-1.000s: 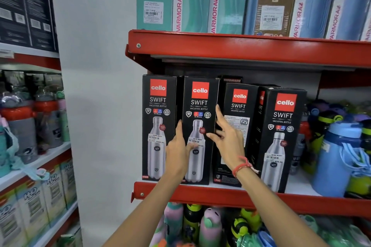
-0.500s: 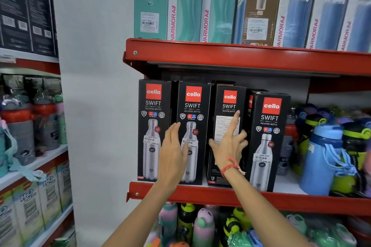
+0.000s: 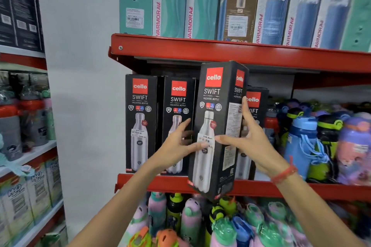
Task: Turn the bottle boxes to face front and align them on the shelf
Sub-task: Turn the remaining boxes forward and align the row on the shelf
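Observation:
A black Cello Swift bottle box [image 3: 216, 106] is lifted off the red middle shelf [image 3: 301, 188] and tilted, its front panel turned toward me. My right hand [image 3: 251, 142] grips its right side, thumb across the front. My left hand [image 3: 178, 144] touches its left edge with fingers spread. Two matching boxes stand facing front on the shelf at the left, the first box [image 3: 140, 122] and the second box [image 3: 177, 110]. A fourth box [image 3: 256, 106] stands behind my right hand, mostly hidden.
Loose coloured bottles [image 3: 321, 142] crowd the shelf's right part. Tall Varmora boxes [image 3: 220, 2] fill the upper red shelf [image 3: 220, 50]. More bottles [image 3: 190, 220] sit on the shelf below. A second rack with bottles and boxes [image 3: 22, 126] stands at the left.
The third box, which stood side-on on the shelf, has been pulled out, raised and rotated so its front shows. Both hands moved from the shelf boxes onto it.

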`<state>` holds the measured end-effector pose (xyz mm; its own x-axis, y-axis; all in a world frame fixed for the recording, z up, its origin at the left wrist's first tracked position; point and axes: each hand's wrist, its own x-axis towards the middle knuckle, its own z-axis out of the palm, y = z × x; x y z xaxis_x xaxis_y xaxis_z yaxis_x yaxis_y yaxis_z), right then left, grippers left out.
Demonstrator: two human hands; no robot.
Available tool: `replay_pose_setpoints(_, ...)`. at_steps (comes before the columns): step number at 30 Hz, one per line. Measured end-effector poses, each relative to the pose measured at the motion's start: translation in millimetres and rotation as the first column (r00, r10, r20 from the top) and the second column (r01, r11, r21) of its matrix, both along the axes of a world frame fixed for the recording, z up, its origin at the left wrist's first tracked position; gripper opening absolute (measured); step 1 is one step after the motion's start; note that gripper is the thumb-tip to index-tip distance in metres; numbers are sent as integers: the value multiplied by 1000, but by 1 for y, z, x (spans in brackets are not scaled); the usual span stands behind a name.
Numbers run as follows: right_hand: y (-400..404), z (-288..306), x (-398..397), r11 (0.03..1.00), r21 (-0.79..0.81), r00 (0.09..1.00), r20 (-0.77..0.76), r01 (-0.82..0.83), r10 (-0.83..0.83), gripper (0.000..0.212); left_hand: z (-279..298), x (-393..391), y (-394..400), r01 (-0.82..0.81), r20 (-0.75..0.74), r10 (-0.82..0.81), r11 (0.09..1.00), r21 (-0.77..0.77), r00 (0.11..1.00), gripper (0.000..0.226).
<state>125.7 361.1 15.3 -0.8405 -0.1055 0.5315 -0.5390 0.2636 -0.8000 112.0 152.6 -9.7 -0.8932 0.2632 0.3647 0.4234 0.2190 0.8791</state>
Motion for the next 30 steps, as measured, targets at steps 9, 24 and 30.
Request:
replay_pose_setpoints(9,13,9,-17,969,193,988,46,-152,145,117,-5,-8,31,-215,-320,183,974,-68,930,107)
replay_pose_setpoints(24,-36,-16,-83,870,264,907,-54,416,-417,104,-44,-93,65,-473,-307,420,872,-124,854,105)
replay_pose_setpoints(30,-42,-19,-89,856,236,884,-25,460,-467,92,-52,-108,72,-530,-288,469,828,-186,835,101)
